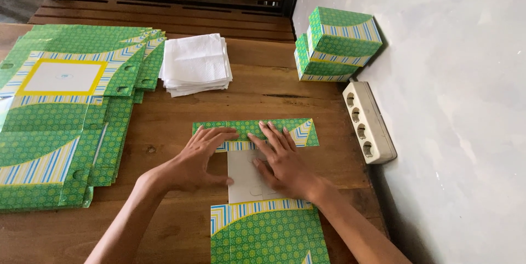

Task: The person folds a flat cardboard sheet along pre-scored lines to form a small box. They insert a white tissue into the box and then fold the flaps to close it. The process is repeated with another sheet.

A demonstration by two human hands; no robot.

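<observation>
Head view only. Both my hands lie flat on one unfolded green patterned cardboard box blank (257,187) on the brown wooden bench (164,127). My left hand (197,160) is palm down, fingers (222,132) spread and extended, tips on the far folded flap with the blue-and-yellow striped edge. My right hand (282,162) is just beside it, palm down, fingers (271,132) apart, tips on the same flap, heel of the hand on the plain grey inner face of the blank. Neither hand grips anything; both just press. My read: the flat pressure keeps the flap folded over and sets the crease.

The blank runs from beyond my fingertips back toward me, its near green panel between my forearms at the frame's bottom edge.

Left of my left fingers, well apart: a tall stack of flat green box blanks (60,116), top one showing a white panel with a yellow frame. Beyond my fingertips, toward the left: a stack of white paper sheets (195,64). Beyond and right of my right fingers: two assembled green boxes (334,45) stacked against the grey wall (455,105). Right of my right hand, along the wall: a cream four-socket power strip (368,124).
</observation>
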